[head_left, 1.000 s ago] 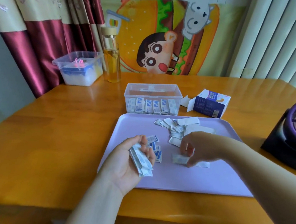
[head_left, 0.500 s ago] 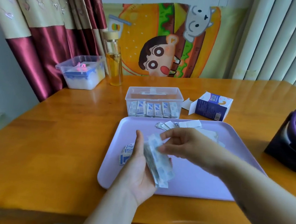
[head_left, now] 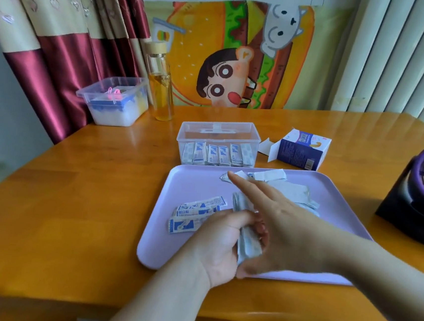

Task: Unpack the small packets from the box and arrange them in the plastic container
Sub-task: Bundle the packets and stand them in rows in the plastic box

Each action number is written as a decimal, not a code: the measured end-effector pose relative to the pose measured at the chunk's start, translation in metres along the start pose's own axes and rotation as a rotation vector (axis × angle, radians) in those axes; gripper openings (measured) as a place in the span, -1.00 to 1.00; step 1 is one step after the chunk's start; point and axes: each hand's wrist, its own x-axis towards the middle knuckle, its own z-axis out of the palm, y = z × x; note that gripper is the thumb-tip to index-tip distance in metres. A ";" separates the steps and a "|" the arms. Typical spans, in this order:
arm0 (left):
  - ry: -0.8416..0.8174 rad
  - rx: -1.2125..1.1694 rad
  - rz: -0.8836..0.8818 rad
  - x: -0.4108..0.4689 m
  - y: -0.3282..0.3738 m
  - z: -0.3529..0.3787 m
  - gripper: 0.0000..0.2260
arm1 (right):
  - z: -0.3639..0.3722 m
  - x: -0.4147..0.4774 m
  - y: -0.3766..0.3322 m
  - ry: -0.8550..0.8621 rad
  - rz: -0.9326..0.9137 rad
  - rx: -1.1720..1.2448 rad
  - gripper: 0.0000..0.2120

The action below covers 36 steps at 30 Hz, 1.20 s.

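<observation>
1. A wooden worktop (head_left: 72, 198) fills the frame, with curtains and a cartoon poster behind it. A lilac tray (head_left: 190, 181) sits at centre.
2. The bundle of small packets (head_left: 248, 241) is at lower centre, above the tray. The left hand (head_left: 218, 243) has its fingers curled round it, probably to keep the packets aligned for the container.
3. The right hand (head_left: 284, 227) lies across the bundle with fingers straight and spread. It grips nothing and seems to be squaring the edges.
4. Loose packets (head_left: 195, 213) lie flat on the tray, just left of the hands. Torn paper (head_left: 281, 182) lies at the tray's far edge.
5. The plastic container (head_left: 218, 132) stands just beyond the tray, with a row of packets upright against its near wall. The opened box (head_left: 302, 153) lies to its right.
6. A bottle (head_left: 161, 88) and a second tub (head_left: 112, 104) stand at upper left.
</observation>
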 end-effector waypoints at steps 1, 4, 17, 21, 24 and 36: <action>-0.004 0.050 0.011 0.000 0.000 0.001 -0.91 | -0.003 0.003 0.001 -0.010 0.011 -0.004 0.17; -0.027 0.162 0.025 -0.003 0.005 0.003 -0.83 | -0.011 0.007 0.002 -0.004 -0.012 -0.004 0.02; -0.037 0.489 0.179 -0.007 0.019 0.006 -0.96 | -0.026 0.005 -0.008 0.160 -0.135 -0.146 -0.39; -0.091 0.506 0.192 -0.006 0.030 0.006 -0.77 | -0.052 0.008 -0.010 0.159 -0.160 0.121 -0.51; -0.171 0.585 0.125 -0.001 0.049 0.005 -0.78 | -0.084 0.024 0.002 0.160 -0.054 0.231 -0.66; 0.111 1.049 0.499 0.064 0.109 0.012 -0.85 | -0.115 0.105 0.030 0.398 0.069 0.131 -0.78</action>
